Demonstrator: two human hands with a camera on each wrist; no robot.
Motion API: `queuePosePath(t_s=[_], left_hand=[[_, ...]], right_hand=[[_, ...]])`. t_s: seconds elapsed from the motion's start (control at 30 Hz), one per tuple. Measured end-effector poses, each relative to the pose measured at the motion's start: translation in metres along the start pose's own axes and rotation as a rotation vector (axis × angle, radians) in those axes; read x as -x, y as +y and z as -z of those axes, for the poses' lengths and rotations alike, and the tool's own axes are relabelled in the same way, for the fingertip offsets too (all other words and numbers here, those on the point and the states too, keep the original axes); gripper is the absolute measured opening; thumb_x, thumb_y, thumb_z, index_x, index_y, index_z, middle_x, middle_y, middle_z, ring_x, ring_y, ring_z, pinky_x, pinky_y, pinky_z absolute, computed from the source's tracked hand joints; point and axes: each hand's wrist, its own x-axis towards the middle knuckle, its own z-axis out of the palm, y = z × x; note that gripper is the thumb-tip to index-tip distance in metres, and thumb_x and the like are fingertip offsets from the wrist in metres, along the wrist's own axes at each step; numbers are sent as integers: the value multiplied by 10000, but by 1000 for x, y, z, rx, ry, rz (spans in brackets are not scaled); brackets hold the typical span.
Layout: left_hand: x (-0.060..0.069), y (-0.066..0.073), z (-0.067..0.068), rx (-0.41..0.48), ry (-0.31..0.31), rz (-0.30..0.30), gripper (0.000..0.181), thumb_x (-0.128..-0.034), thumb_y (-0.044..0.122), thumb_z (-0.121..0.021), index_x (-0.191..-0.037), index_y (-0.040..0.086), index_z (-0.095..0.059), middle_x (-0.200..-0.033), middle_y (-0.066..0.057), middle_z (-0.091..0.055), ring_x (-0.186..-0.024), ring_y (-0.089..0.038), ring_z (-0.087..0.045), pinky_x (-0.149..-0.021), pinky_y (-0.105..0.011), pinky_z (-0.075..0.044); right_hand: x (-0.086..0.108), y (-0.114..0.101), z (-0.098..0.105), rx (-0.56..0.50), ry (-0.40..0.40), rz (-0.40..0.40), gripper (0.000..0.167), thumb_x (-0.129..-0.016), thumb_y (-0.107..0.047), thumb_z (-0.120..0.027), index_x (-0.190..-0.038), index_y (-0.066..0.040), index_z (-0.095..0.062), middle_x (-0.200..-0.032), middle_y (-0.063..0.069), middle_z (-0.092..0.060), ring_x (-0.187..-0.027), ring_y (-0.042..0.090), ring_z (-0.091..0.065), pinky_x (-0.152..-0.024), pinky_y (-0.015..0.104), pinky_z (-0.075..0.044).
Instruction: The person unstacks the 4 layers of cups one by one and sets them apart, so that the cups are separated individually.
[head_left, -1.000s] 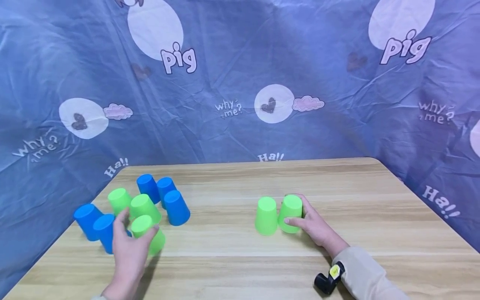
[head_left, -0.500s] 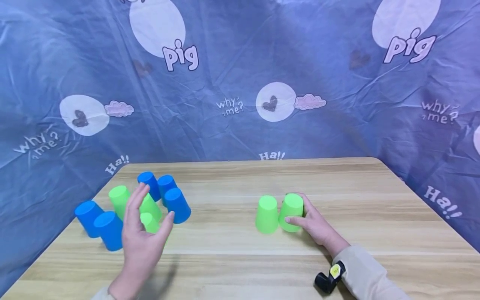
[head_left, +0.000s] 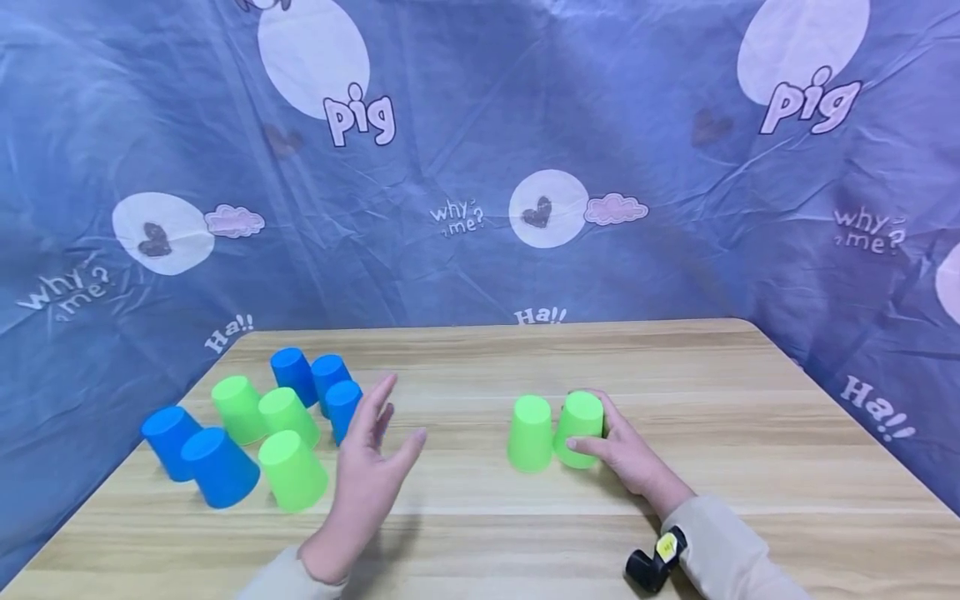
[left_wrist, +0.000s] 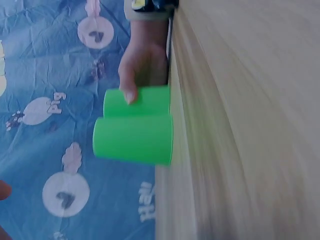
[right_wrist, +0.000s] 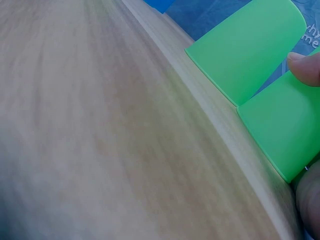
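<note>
My right hand (head_left: 628, 450) holds an upside-down green cup (head_left: 582, 421) on the table, thumb across its front and fingers behind it. Just left of it, with rims touching in the right wrist view, another green cup (right_wrist: 250, 52) stands upside down. My left hand (head_left: 367, 475) hangs above the table, fingers spread and holding nothing. To its left stands a group of upside-down cups: a near green cup (head_left: 293, 473), a middle green cup (head_left: 288, 417), a far green cup (head_left: 238, 410) and several blue cups (head_left: 221, 468). One blue cup (head_left: 342, 408) is partly behind the left hand.
The wooden table (head_left: 480, 550) ends at a blue printed cloth (head_left: 450, 125) hanging behind and along the sides. On the right sleeve's cuff sits a black wrist device (head_left: 657, 560) with a yellow label.
My left hand has come away from the near green cup and moved right, toward the middle of the table. The right hand keeps its grip on its green cup in the same place.
</note>
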Motion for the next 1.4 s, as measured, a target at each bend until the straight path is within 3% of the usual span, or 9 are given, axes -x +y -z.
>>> queuePosePath(t_s=[0.2, 0.33, 0.8, 1.03, 1.4], left_hand=[[-6, -7, -26, 177, -150, 196, 737, -836, 48, -657, -1449, 68, -249, -1498, -123, -262, -1383, -282, -237, -1121, -415, -223], [-7, -12, -43, 254, -175, 260, 765, -831, 81, -668, -1456, 80, -228, -1496, -164, -243, -1382, -319, -225, -1126, -461, -190], [-9, -24, -91, 310, -263, 347, 762, -777, 119, -725, -1424, 138, -323, -1463, -179, -286, -1357, -384, -241, -1111, -521, -188], [-10, -29, -100, 280, -325, 409, 816, -751, 131, -752, -1438, 166, -312, -1476, -176, -268, -1359, -398, -228, -1095, -526, -225], [-13, -35, -113, 265, -331, 426, 743, -762, 118, -731, -1410, 179, -371, -1425, -121, -378, -1309, -340, -347, -1072, -493, -295]], right_hand=[[0, 1, 1, 21, 5, 4, 672, -775, -59, -670, -1349, -38, -320, -1193, 160, -524, -1062, 193, -513, -965, 373, -341], [-1, 1, 1, 35, 5, -6, 671, -775, -76, -677, -1352, -65, -334, -1192, 143, -535, -1052, 173, -527, -970, 381, -341], [-2, 3, 1, 14, 8, -4, 670, -779, -70, -673, -1359, -71, -336, -1183, 127, -553, -1029, 124, -553, -972, 389, -346], [-2, 3, 0, 19, 5, 10, 669, -781, -70, -671, -1358, -63, -332, -1185, 134, -544, -1025, 131, -553, -964, 385, -357], [0, 1, 0, 13, 1, 24, 674, -782, -55, -666, -1360, -32, -319, -1194, 138, -535, -1023, 92, -544, -963, 367, -357]])
